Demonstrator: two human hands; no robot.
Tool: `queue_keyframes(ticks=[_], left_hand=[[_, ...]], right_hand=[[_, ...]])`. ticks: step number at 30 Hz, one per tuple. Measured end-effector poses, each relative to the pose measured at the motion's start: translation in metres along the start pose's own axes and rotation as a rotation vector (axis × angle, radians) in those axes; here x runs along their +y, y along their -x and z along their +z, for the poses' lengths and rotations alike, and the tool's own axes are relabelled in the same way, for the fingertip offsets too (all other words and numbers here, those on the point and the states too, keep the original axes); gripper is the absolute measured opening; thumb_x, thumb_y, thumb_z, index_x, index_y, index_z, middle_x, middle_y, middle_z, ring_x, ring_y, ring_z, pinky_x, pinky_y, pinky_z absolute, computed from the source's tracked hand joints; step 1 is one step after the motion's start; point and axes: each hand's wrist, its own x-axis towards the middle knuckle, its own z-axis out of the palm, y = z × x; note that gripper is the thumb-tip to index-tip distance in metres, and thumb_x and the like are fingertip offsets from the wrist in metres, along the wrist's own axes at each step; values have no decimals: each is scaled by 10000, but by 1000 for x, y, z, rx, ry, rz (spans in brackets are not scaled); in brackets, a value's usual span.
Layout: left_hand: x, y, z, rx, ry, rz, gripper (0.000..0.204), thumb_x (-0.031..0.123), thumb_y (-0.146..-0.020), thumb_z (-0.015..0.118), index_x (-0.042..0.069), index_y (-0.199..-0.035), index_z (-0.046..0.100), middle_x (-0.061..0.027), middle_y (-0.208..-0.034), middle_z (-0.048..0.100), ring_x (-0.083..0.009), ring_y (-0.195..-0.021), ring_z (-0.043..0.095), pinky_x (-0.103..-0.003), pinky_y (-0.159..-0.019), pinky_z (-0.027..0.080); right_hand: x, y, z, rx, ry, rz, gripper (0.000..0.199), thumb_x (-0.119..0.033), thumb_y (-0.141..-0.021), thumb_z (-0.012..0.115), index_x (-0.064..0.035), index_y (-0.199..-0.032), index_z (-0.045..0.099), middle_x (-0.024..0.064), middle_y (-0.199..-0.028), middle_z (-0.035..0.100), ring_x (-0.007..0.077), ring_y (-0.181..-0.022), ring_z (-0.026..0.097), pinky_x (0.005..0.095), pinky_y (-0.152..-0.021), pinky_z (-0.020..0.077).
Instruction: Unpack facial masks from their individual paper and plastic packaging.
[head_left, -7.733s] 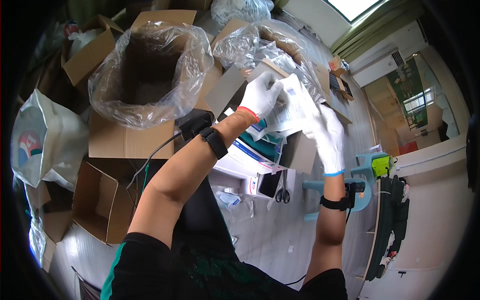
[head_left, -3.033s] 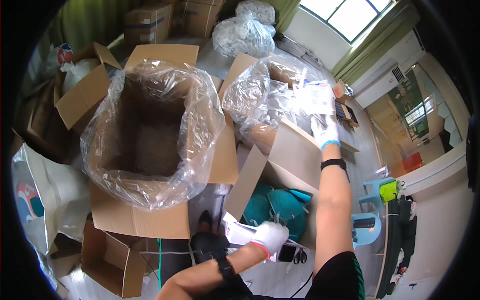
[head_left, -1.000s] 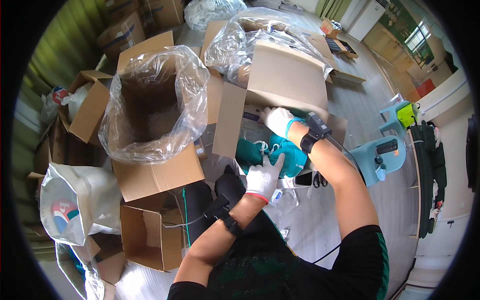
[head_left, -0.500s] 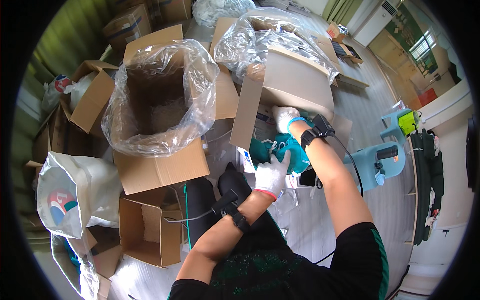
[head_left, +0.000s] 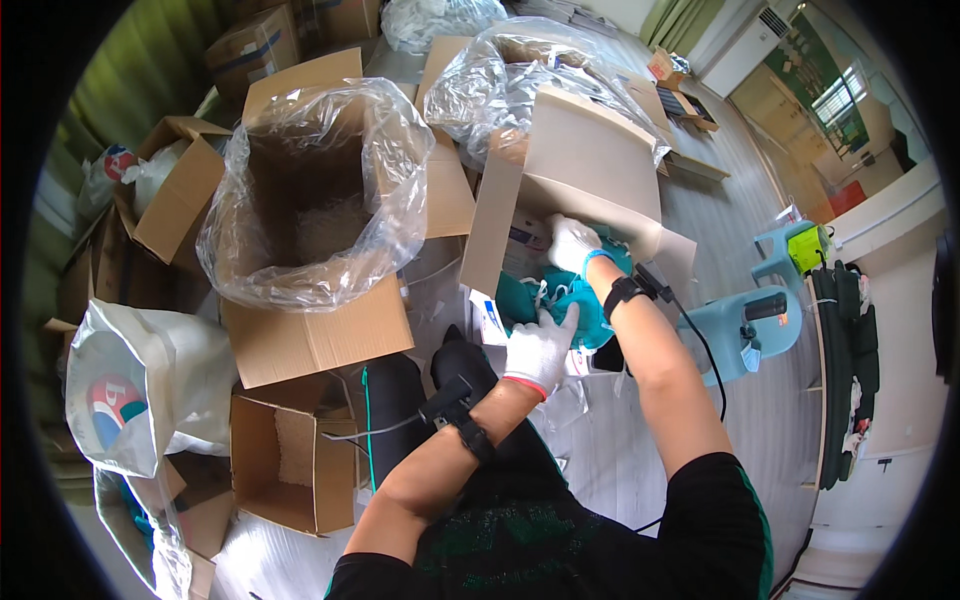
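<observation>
A bundle of teal cloth (head_left: 572, 303) with white drawstrings lies at the near side of an open cardboard box (head_left: 593, 150). My left hand (head_left: 536, 352), in a white glove with a red cuff, rests on the cloth's near edge, fingers apart. Deeper in the box, my right hand (head_left: 574, 244), gloved in white with a blue cuff, reaches past the cloth beside the inner wall. Its fingers are bent and partly hidden, so any hold does not show. Small printed white-and-blue packs (head_left: 526, 238) sit to the left of that hand.
Left of my legs stand a large carton (head_left: 318, 330) lined with clear plastic, a small open carton (head_left: 330, 470) and a white sack (head_left: 200, 375). Another plastic-lined carton (head_left: 470, 95) is behind the box. A light-blue stool (head_left: 725, 345) stands to the right.
My right hand has shifted slightly within the box, and more of the packs beside it shows. The box's right flap has swung outward. My left hand stays on the cloth.
</observation>
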Motion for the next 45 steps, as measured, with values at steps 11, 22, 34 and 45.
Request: queue_keyframes(ticks=[11, 22, 34, 45], left_hand=[[-5, -4, 1, 50, -79, 36, 554, 114, -830, 647, 155, -1379, 581, -91, -850, 605, -253, -652, 687, -392, -611, 513], [-9, 2, 4, 78, -67, 90, 469, 137, -810, 664, 152, -1279, 637, -108, -905, 650, -243, -637, 690, -384, -598, 527], [-4, 14, 0, 104, -53, 76, 551, 139, -817, 637, 144, -1368, 620, -141, -983, 671, -242, -621, 657, -360, -601, 519], [-1, 27, 5, 210, -152, 141, 521, 143, -827, 620, 170, -1347, 627, -106, -956, 651, -203, -599, 643, -330, -583, 516]], right_hand=[[-34, -35, 25, -216, -59, 307, 508, -475, -907, 714, -170, -1314, 715, 135, -1389, 669, 289, -1287, 648, 461, -954, 585], [-40, -23, 43, -82, 226, 96, 546, -498, -911, 717, -251, -1393, 653, 157, -1342, 650, 288, -1177, 691, 395, -916, 597], [-39, -8, 32, 4, -27, -37, 562, -325, -878, 733, -163, -1394, 581, 173, -1093, 756, 342, -1036, 737, 454, -864, 597], [-81, -47, 15, -36, 536, -291, 295, -246, -961, 637, -158, -1205, 778, 99, -1205, 764, 329, -1100, 735, 479, -848, 588]])
